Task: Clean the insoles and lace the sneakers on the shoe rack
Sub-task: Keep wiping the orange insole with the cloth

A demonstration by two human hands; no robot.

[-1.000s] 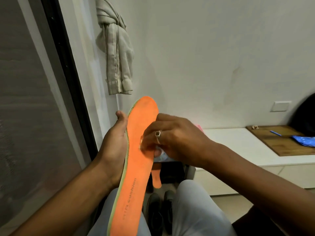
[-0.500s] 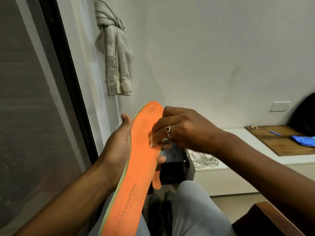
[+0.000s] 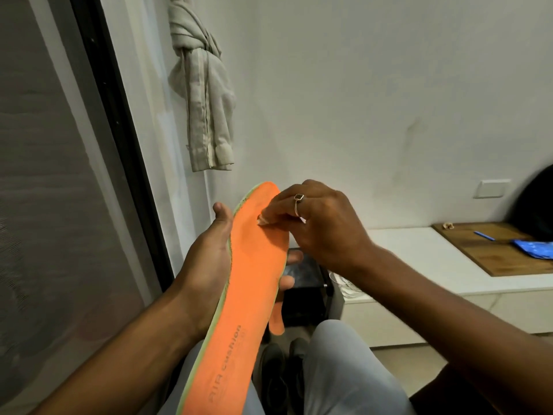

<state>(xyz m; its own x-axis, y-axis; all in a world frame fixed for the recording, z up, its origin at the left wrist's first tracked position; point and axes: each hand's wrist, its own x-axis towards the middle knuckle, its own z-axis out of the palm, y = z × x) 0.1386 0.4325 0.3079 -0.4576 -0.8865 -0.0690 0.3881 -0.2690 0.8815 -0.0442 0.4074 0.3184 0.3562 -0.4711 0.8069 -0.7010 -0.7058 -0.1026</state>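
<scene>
L hand (image 3: 209, 259) is cupping the insole (image 3: 248, 295) from behind, thumb on its left edge, fingertips curling round the right edge. Insole is leaning over the lap, toe end up, orange face w/ "AIR cushion" print toward the camera. R hand (image 3: 323, 229) is pinching a small white scrap (image 3: 263, 220) in curled fingers, pressing it on the insole near the toe. 2nd insole (image 3: 276, 322) is showing below, above dark shoes (image 3: 281, 381). White laces (image 3: 344, 283) are lying on the bench (image 3: 413, 250).
</scene>
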